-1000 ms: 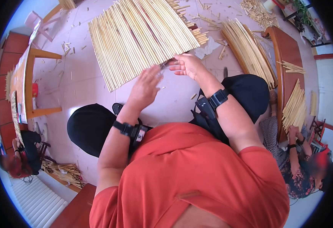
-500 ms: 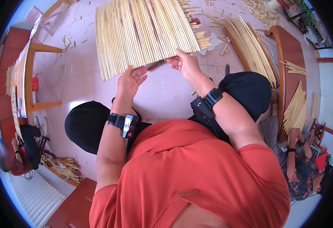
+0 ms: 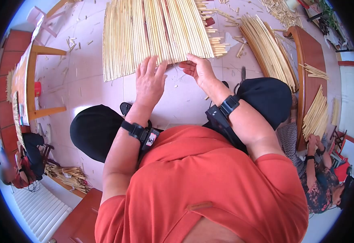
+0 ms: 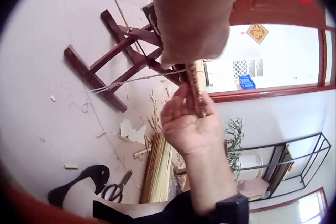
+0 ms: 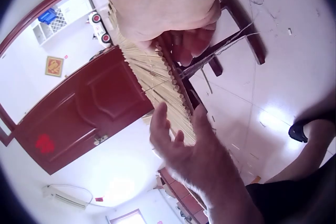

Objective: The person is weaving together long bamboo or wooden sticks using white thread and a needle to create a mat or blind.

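Observation:
A mat of thin pale sticks (image 3: 156, 32), laid side by side with a few dark reddish ones, spans the top of the head view. My right hand (image 3: 201, 73) grips its front edge, thumb on top and fingers curled beneath. Over the front edge, left of it, is my left hand (image 3: 149, 83), back upward and fingers extended; in the right wrist view this left hand (image 5: 189, 150) has thumb and fingers spread around the mat's edge. Thin grey strings (image 4: 142, 79) trail from the edge. Beneath stands a dark red wooden stand (image 4: 113, 58), partly hidden.
Bundled sticks (image 3: 268, 56) lie right of the mat, beside a brown wooden bench (image 3: 306, 56). Scissors (image 4: 116, 186) rest on the floor near my foot. Stick offcuts (image 3: 280, 12) litter the tiles. A wooden table (image 3: 32, 89) stands left; one person sits at each side.
The mat has turned slightly, its front left corner moving away from me. My left hand went left, palm up, then returned toward the middle, back up. My right hand stays at the edge.

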The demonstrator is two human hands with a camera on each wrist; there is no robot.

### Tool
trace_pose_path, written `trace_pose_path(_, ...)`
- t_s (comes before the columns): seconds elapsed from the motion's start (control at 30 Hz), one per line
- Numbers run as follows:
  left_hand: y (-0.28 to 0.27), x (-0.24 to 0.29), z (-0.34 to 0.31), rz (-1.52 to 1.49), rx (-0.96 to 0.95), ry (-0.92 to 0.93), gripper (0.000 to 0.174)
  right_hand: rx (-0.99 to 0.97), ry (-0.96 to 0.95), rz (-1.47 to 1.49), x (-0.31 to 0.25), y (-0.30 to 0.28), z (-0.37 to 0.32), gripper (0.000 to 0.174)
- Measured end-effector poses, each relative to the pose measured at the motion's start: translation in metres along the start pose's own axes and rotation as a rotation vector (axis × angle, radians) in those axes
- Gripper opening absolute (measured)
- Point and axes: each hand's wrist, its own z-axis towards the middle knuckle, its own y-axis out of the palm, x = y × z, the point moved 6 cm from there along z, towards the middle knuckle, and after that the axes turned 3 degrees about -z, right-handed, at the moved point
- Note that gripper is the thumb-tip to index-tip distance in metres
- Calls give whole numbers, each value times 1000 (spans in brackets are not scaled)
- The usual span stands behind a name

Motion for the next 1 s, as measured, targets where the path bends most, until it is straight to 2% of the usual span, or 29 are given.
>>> trace_pose_path(0.03, 3, -2, 7, 81, -42, -46, 49, -4, -5, -1, -6, 5, -4, 30)
trace_pose_path(0.07, 3, -7, 12, 87, -35, -47, 49, -28, -87, -114, -18, 11, -10, 31)
trace_pose_path(0.13, -11, -21, 23, 151, 95, -29, 52, -65, -184, -224, -43, 32, -30, 31)
trace_pose_path(0.17, -28, -28, 29, 130, 225, 11, 42, -173, -321, -243, -59, 47, -44, 32)
trace_pose_path(0.2, -42, -33, 36, 154, 242, 14, 42, -291, -463, -261, -74, 64, -58, 32)
trace_pose_path(0.23, -62, -38, 43, 95, 323, 27, 36, -380, -513, -240, -86, 76, -71, 23)
trace_pose_path(0.33, -129, -44, 56, 59, 502, 60, 26, -392, -594, -338, -102, 97, -95, 19)
trace_pose_path(0.4, -170, -54, 56, -17, 604, -41, 25, -322, -635, -501, -102, 102, -97, 13)
trace_pose_path(0.6, -273, -59, 24, -27, 917, -112, 22, -415, -582, -564, -81, 125, -101, 9)
trace_pose_path(0.67, -301, -62, 7, -183, 949, -242, 23, -416, -653, -599, -81, 132, -110, 8)
trace_pose_path(0.73, -335, -48, -4, -184, 972, -224, 24, -412, -696, -613, -88, 138, -127, 8)
trace_pose_path(0.83, -373, -28, -11, -321, 900, -212, 24, -421, -909, -548, -112, 145, -171, 13)
trace_pose_path(0.87, -381, -21, -11, -369, 834, -208, 24, -409, -910, -550, -115, 146, -182, 13)
trace_pose_path(0.93, -383, -13, -5, -440, 740, -198, 25, -469, -920, -352, -117, 142, -204, 14)
trace_pose_path(0.97, -377, -7, 1, -419, 664, -179, 24, -439, -882, -327, -116, 142, -211, 16)
trace_pose_path(1.0, -368, -1, 7, -404, 583, -158, 24, -494, -886, -345, -116, 144, -216, 17)
